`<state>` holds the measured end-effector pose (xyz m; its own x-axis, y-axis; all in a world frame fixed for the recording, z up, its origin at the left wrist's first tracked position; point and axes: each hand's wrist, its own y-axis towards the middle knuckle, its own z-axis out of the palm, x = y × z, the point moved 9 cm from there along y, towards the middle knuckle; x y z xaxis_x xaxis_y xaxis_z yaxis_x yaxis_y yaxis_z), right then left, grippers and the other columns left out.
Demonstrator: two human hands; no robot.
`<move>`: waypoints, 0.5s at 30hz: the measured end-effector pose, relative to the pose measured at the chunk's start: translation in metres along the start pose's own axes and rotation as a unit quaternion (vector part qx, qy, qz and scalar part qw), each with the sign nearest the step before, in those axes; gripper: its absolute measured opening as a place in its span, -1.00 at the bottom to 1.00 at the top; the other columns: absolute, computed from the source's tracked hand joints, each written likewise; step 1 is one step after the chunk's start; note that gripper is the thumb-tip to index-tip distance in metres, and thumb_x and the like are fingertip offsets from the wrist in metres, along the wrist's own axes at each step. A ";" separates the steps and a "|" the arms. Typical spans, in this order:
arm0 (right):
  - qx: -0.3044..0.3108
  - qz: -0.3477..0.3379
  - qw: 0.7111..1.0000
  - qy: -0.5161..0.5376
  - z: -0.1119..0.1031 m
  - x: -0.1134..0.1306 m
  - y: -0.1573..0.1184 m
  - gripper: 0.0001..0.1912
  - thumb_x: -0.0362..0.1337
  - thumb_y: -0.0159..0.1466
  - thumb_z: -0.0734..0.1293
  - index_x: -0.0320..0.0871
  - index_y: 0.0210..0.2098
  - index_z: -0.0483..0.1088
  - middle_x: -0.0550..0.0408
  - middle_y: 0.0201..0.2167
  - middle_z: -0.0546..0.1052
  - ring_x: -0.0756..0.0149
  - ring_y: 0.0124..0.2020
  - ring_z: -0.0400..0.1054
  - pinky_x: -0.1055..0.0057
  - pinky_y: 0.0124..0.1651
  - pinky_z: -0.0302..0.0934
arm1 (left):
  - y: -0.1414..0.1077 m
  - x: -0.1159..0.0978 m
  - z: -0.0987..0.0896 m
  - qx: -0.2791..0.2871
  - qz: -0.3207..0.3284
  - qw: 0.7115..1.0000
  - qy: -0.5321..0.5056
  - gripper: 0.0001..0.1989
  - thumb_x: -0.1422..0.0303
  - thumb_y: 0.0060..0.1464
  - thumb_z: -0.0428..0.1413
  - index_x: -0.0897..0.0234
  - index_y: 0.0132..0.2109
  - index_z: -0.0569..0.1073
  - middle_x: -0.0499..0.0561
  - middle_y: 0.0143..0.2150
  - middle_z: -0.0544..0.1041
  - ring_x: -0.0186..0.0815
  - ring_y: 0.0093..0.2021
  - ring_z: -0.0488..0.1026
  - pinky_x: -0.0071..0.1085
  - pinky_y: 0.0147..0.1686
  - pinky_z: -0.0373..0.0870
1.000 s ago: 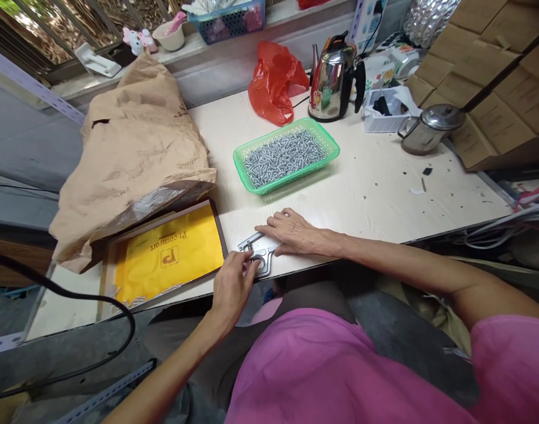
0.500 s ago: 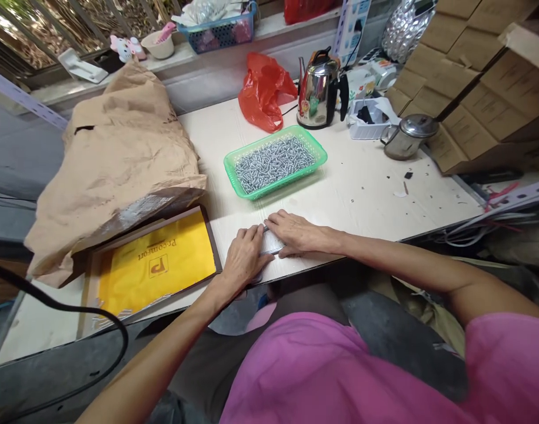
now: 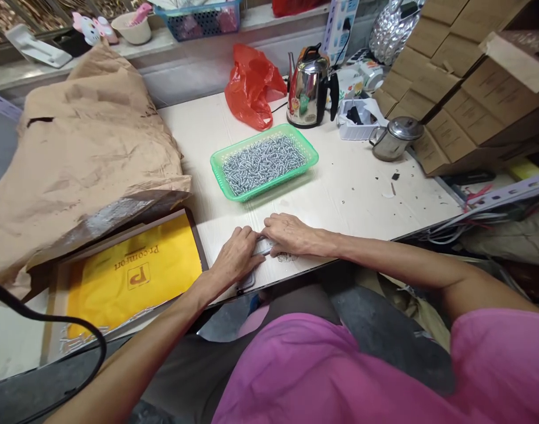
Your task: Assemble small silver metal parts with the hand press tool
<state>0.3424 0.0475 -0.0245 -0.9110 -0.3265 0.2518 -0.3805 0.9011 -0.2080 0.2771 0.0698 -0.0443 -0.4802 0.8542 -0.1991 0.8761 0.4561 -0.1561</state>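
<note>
Near the table's front edge, my left hand [image 3: 238,254] and my right hand [image 3: 290,234] grip the two ends of a small flat silvery piece [image 3: 264,246]; the fingers cover much of it. Behind them, a green basket [image 3: 313,158] holds a heap of small shiny metal pins [image 3: 265,164]. A small clear or metallic object [image 3: 246,281] lies below my left wrist at the edge, partly hidden. Some small bits [image 3: 287,257] lie on the table under my right hand.
Left are a tray with a yellow printed sheet [image 3: 163,259] and a large brown paper bag [image 3: 93,129]. Behind stand a red plastic bag [image 3: 252,88] and a kettle [image 3: 308,94]. Rightward are a white basket [image 3: 355,131], a metal-lidded jug [image 3: 395,141] and cardboard boxes [image 3: 481,112].
The view has shifted, so most things appear further left. My hands still hold the flat piece, and bits now show on the table beneath my right hand.
</note>
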 end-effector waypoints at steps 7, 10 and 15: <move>-0.003 -0.006 1.000 0.005 0.017 0.003 -0.003 -0.79 -0.24 0.31 0.32 -0.28 -0.17 0.44 -0.08 -0.25 0.50 0.21 -0.15 0.33 0.37 -0.19 0.07 | -0.006 -0.008 -0.003 -0.008 -0.033 0.999 -0.042 -0.90 0.37 0.12 0.13 0.26 -0.20 0.46 0.06 -0.23 0.46 -0.15 -0.15 0.36 -0.28 -0.23 0.34; -0.006 -0.002 1.000 0.010 0.023 0.004 -0.004 -0.82 -0.26 0.33 0.28 -0.24 -0.22 0.45 -0.04 -0.28 0.50 0.24 -0.19 0.33 0.37 -0.22 0.05 | -0.006 -0.010 -0.004 -0.015 -0.031 0.998 -0.049 -0.94 0.38 0.14 0.12 0.26 -0.24 0.47 0.05 -0.26 0.47 -0.17 -0.16 0.37 -0.30 -0.23 0.35; -0.032 0.018 0.999 0.003 0.014 0.003 -0.009 -0.79 -0.23 0.34 0.27 -0.25 -0.16 0.45 -0.05 -0.24 0.48 0.21 -0.17 0.30 0.36 -0.19 0.08 | -0.009 -0.008 -0.006 -0.037 -0.039 0.998 -0.036 -0.86 0.35 0.13 0.14 0.28 -0.16 0.48 0.07 -0.23 0.50 -0.14 -0.13 0.39 -0.25 -0.17 0.40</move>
<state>0.3409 0.0339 -0.0353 -0.9226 -0.2930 0.2508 -0.3371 0.9286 -0.1552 0.2735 0.0601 -0.0352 -0.5460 0.7968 -0.2590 0.8358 0.5393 -0.1030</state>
